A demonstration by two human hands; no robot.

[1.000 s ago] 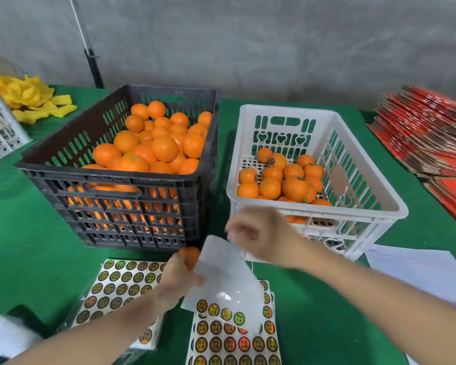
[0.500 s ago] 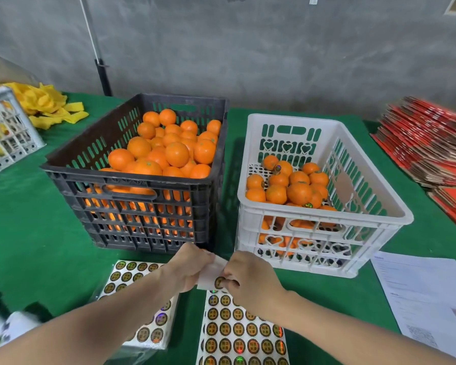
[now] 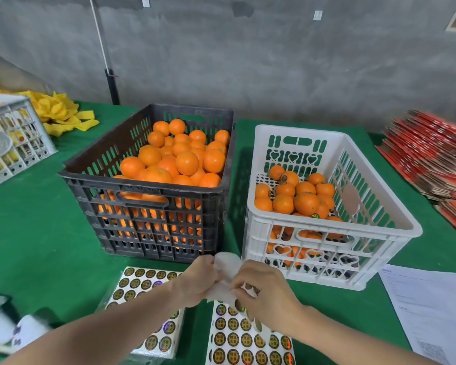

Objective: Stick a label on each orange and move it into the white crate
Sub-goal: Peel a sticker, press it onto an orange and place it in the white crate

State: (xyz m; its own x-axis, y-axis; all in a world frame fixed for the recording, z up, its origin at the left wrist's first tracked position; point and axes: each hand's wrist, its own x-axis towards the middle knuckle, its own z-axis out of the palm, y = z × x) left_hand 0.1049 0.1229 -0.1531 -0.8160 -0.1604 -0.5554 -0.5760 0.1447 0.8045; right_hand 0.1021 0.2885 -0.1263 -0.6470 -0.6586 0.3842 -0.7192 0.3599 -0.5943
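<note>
Left hand [image 3: 198, 281], right hand [image 3: 265, 289]: fingers of both pinch a crumpled white backing sheet [image 3: 227, 262] over a flat sheet of round gold-and-black labels [image 3: 248, 341] on the green table [image 3: 37, 233]; fingertips mostly hidden. Round oranges [image 3: 186, 162] heaped in slatted black plastic crate [image 3: 84, 196]. Labelled oranges [image 3: 306, 202] in slatted white plastic crate [image 3: 256, 241], the lower ones half-hidden behind slats.

Nothing really legible here. The round labels on the sticker sheets [image 3: 248, 341] show a gold emblem too small to read, and the printed paper [image 3: 429, 306] is just blurry lines.
</note>
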